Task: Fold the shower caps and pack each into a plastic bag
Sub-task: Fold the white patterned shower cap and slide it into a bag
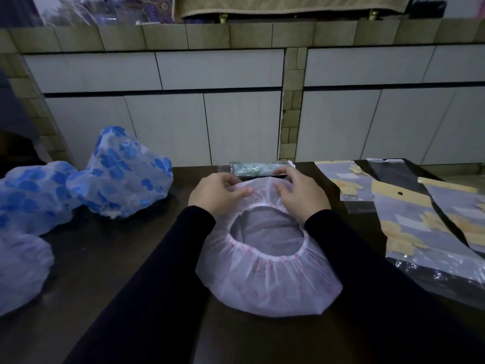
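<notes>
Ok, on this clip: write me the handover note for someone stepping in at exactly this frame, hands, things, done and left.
Left hand: grip pinching the far edge of the pink shower cap.
Right hand: grip on the same far edge, next to the left.
The cap lies opening-up on the dark table, not folded yet.
Done: one green-patterned cap sits packed in a bag just beyond the hands.
Left: fold this cap and bag it; the blue-flowered caps wait at left, a plain one at the left edge; the empty plastic bags lie at right.
</notes>
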Demonstrator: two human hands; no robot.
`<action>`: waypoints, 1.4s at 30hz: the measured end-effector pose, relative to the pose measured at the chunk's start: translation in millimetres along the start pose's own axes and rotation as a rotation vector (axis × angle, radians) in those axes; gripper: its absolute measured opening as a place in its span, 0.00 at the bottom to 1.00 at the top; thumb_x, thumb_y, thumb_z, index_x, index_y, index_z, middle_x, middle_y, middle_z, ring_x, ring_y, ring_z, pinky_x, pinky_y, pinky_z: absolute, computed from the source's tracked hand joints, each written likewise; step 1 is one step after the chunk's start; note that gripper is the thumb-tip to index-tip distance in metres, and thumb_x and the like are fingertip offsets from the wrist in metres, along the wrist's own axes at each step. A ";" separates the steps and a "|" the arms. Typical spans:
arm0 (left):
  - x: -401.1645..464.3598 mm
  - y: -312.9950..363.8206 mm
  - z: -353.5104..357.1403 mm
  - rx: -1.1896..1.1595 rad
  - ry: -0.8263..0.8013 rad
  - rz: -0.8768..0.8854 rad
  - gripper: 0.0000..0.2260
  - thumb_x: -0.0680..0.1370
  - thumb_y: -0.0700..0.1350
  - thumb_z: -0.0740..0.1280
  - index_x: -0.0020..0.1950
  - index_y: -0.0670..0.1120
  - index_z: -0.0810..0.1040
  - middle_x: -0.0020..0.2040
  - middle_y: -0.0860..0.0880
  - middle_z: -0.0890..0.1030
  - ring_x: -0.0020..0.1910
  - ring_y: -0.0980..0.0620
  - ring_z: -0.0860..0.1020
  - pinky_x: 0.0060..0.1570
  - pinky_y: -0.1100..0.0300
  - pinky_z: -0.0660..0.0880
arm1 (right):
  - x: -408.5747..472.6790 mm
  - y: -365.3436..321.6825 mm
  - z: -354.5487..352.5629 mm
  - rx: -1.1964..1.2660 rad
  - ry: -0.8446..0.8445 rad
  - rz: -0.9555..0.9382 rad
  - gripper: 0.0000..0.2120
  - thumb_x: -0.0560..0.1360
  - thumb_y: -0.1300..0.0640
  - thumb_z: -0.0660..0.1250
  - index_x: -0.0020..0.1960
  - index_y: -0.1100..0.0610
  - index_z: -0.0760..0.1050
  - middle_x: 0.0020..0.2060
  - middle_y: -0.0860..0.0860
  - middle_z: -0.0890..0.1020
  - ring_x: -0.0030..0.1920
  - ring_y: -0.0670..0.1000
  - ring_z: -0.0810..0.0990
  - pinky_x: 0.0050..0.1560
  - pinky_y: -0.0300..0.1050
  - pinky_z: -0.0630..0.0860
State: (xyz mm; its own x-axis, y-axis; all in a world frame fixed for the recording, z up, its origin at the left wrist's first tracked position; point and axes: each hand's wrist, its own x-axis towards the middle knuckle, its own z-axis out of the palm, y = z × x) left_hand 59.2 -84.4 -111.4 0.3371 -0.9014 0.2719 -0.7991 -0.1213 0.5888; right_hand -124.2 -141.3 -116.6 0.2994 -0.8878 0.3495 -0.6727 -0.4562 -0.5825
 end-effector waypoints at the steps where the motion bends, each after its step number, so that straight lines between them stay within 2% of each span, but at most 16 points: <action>1: -0.1 0.3 0.7 -0.041 -0.018 0.000 0.10 0.68 0.58 0.73 0.39 0.53 0.79 0.35 0.57 0.78 0.39 0.56 0.76 0.42 0.61 0.72 | -2.0 0.5 -2.1 0.057 -0.002 0.007 0.10 0.77 0.47 0.65 0.57 0.47 0.76 0.52 0.46 0.81 0.51 0.50 0.79 0.54 0.48 0.75; 4: 0.0 -0.3 1.0 -0.141 -0.014 -0.019 0.07 0.67 0.52 0.77 0.36 0.52 0.81 0.32 0.57 0.78 0.38 0.55 0.76 0.38 0.63 0.69 | -2.0 5.4 -4.3 0.031 0.036 0.043 0.12 0.70 0.41 0.71 0.44 0.49 0.79 0.41 0.45 0.81 0.43 0.48 0.78 0.44 0.44 0.75; 6: -2.1 0.5 0.2 -0.084 0.021 -0.020 0.04 0.70 0.52 0.74 0.41 0.53 0.83 0.37 0.56 0.81 0.42 0.55 0.78 0.41 0.64 0.70 | 0.5 7.7 -4.7 -0.071 0.118 0.029 0.12 0.71 0.42 0.70 0.42 0.50 0.79 0.40 0.45 0.80 0.44 0.49 0.78 0.40 0.43 0.71; 10: -10.3 9.7 0.1 0.191 0.255 0.068 0.14 0.76 0.54 0.66 0.60 0.55 0.79 0.57 0.53 0.81 0.57 0.49 0.77 0.55 0.55 0.70 | 1.1 5.3 -9.2 -0.246 0.198 -0.089 0.21 0.76 0.37 0.60 0.64 0.48 0.72 0.55 0.49 0.75 0.57 0.52 0.72 0.55 0.49 0.67; 13: -19.4 22.1 -2.1 0.252 0.312 0.185 0.15 0.77 0.54 0.63 0.62 0.53 0.77 0.60 0.53 0.79 0.59 0.48 0.74 0.56 0.54 0.64 | -6.4 -2.2 -22.0 -0.243 0.222 -0.158 0.17 0.78 0.43 0.60 0.62 0.49 0.74 0.51 0.49 0.74 0.56 0.52 0.72 0.54 0.46 0.64; 15: -26.8 27.4 -1.2 0.285 0.223 0.251 0.17 0.78 0.53 0.63 0.65 0.52 0.76 0.65 0.53 0.76 0.64 0.49 0.72 0.60 0.53 0.64 | -17.4 -7.0 -27.3 -0.231 0.129 -0.138 0.12 0.79 0.48 0.61 0.57 0.51 0.77 0.44 0.48 0.74 0.51 0.52 0.75 0.52 0.46 0.67; 17: -34.8 29.0 1.6 0.297 0.072 0.269 0.21 0.78 0.56 0.62 0.70 0.51 0.71 0.72 0.54 0.70 0.70 0.51 0.68 0.66 0.51 0.62 | -29.8 -8.0 -26.1 -0.273 -0.052 -0.068 0.12 0.79 0.49 0.60 0.58 0.51 0.77 0.46 0.49 0.75 0.50 0.51 0.76 0.55 0.48 0.72; 20: -45.1 26.7 7.7 0.380 -0.266 0.208 0.35 0.75 0.68 0.57 0.76 0.50 0.60 0.77 0.53 0.59 0.75 0.50 0.58 0.71 0.47 0.57 | -42.3 -1.7 -22.3 -0.311 -0.260 0.031 0.18 0.80 0.45 0.56 0.67 0.50 0.71 0.61 0.53 0.73 0.60 0.54 0.74 0.64 0.52 0.68; 22: -51.1 21.2 14.4 0.483 -0.432 0.154 0.44 0.69 0.76 0.49 0.78 0.51 0.51 0.79 0.50 0.53 0.77 0.48 0.51 0.73 0.43 0.52 | -46.9 6.7 -17.7 -0.358 -0.399 0.063 0.25 0.79 0.38 0.51 0.73 0.47 0.64 0.71 0.52 0.65 0.69 0.57 0.66 0.70 0.55 0.62; 25: -52.6 13.9 23.2 0.516 -0.419 0.094 0.47 0.66 0.79 0.45 0.79 0.54 0.47 0.79 0.50 0.49 0.78 0.46 0.47 0.73 0.40 0.46 | -48.4 14.9 -13.5 -0.421 -0.485 0.040 0.29 0.77 0.33 0.47 0.76 0.41 0.54 0.75 0.48 0.57 0.73 0.60 0.58 0.72 0.59 0.57; 30: -48.3 17.6 13.7 0.318 -0.162 0.051 0.32 0.77 0.68 0.51 0.76 0.52 0.61 0.78 0.49 0.55 0.76 0.46 0.55 0.71 0.39 0.53 | -56.6 -1.9 -29.3 -0.359 -0.228 -0.083 0.22 0.81 0.44 0.54 0.74 0.46 0.63 0.72 0.48 0.66 0.72 0.50 0.63 0.74 0.59 0.50; 33: -54.6 20.6 -1.1 0.204 0.042 0.105 0.24 0.79 0.58 0.57 0.73 0.49 0.67 0.75 0.50 0.64 0.74 0.50 0.62 0.72 0.44 0.57 | -77.0 -10.9 -31.3 -0.386 -0.145 -0.046 0.23 0.80 0.43 0.54 0.72 0.49 0.65 0.69 0.49 0.70 0.68 0.50 0.68 0.73 0.56 0.57; 35: -62.7 21.1 -5.9 0.157 -0.066 0.101 0.24 0.79 0.56 0.59 0.73 0.49 0.67 0.71 0.50 0.71 0.69 0.50 0.69 0.69 0.49 0.63 | -90.9 -10.1 -27.7 -0.394 -0.219 0.006 0.27 0.79 0.38 0.52 0.74 0.49 0.62 0.70 0.50 0.69 0.69 0.51 0.67 0.72 0.54 0.60; 37: -72.2 18.8 -6.5 0.194 -0.273 0.062 0.29 0.77 0.62 0.60 0.74 0.50 0.63 0.69 0.50 0.72 0.67 0.49 0.71 0.67 0.51 0.65 | -98.4 -4.8 -24.9 -0.393 -0.338 0.030 0.33 0.76 0.31 0.50 0.76 0.46 0.56 0.75 0.51 0.61 0.74 0.52 0.59 0.74 0.55 0.56; 40: -74.8 13.1 -6.8 0.319 -0.413 0.019 0.44 0.69 0.75 0.56 0.78 0.51 0.54 0.77 0.50 0.59 0.76 0.48 0.57 0.73 0.47 0.55 | -100.0 2.4 -29.6 -0.418 -0.527 0.020 0.43 0.68 0.23 0.52 0.77 0.40 0.47 0.78 0.48 0.46 0.77 0.53 0.43 0.74 0.56 0.45; 42: -75.5 11.4 -4.9 0.396 -0.422 -0.046 0.47 0.67 0.78 0.51 0.78 0.53 0.52 0.79 0.49 0.53 0.77 0.46 0.51 0.73 0.46 0.51 | -94.9 5.1 -36.9 -0.409 -0.578 -0.029 0.47 0.65 0.23 0.58 0.77 0.40 0.45 0.78 0.47 0.44 0.77 0.52 0.41 0.74 0.57 0.44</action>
State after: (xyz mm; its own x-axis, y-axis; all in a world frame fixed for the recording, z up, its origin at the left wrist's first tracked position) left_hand 27.1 -15.7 -121.4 0.2135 -0.9693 -0.1219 -0.9410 -0.2376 0.2410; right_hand -181.0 -57.1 -125.7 0.5563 -0.8171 -0.1511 -0.8252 -0.5217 -0.2166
